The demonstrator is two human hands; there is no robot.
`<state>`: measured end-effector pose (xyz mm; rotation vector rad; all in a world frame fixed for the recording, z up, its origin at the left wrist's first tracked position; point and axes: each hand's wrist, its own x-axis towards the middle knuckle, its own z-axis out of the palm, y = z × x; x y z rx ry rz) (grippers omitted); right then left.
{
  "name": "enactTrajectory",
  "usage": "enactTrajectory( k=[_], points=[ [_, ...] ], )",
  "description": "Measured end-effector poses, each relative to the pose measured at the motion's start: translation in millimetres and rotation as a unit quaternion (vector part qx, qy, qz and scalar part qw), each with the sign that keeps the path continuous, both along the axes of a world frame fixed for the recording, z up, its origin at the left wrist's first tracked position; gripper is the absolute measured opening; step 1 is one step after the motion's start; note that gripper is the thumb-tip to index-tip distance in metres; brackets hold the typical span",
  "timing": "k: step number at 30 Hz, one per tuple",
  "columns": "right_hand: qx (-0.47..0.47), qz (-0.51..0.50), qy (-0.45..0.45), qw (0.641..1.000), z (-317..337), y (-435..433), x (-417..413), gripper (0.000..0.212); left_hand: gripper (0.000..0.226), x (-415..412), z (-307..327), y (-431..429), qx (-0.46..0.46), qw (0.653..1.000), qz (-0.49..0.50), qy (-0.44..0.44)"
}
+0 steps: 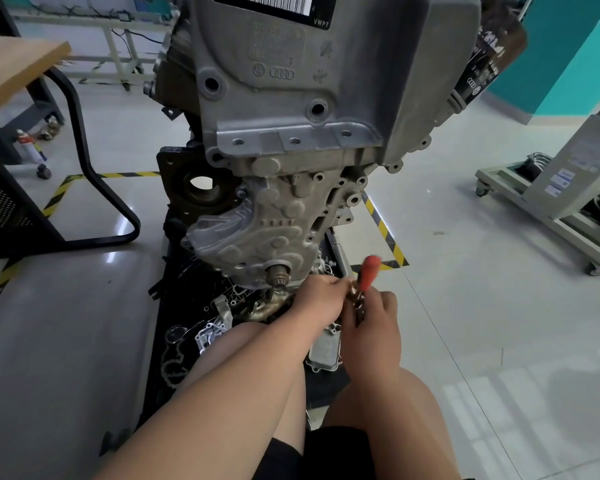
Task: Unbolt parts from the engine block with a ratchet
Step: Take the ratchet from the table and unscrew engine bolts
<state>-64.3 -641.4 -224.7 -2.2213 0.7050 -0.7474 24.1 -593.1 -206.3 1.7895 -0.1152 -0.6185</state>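
Note:
A grey engine block stands upright on a black base, with a brass-coloured shaft stub low on its front. Below the block my left hand curls its fingers around the metal head end of a ratchet. My right hand grips the ratchet's shaft just beside it. The ratchet's red handle sticks up and away to the right, blurred. Where the tool's head meets the engine is hidden behind my left hand.
Loose removed parts and a gasket lie on the black base, with a finned cooler under my hands. A black-framed wooden table stands at left. A wheeled grey stand sits at right. My bare knees fill the foreground.

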Motion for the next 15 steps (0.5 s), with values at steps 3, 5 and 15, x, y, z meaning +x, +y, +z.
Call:
enactTrajectory(
  k=[3, 5, 15],
  points=[
    [-0.022, 0.018, 0.030, 0.999, 5.5, -0.3, 0.2, 0.024, 0.029, -1.3, 2.7, 0.5, 0.012, 1.000, 0.002, -0.002],
    [0.035, 0.010, 0.041, 0.998, 11.0, -1.8, 0.7, 0.019, 0.028, -1.6, 2.7, -0.4, -0.009, 1.000, -0.001, 0.003],
    [0.754, -0.062, -0.005, 0.654, 61.5, 5.1, 25.4, 0.033, 0.025, 10.6, 13.0, 12.9, -0.050, 0.994, -0.042, 0.091]
  ],
)
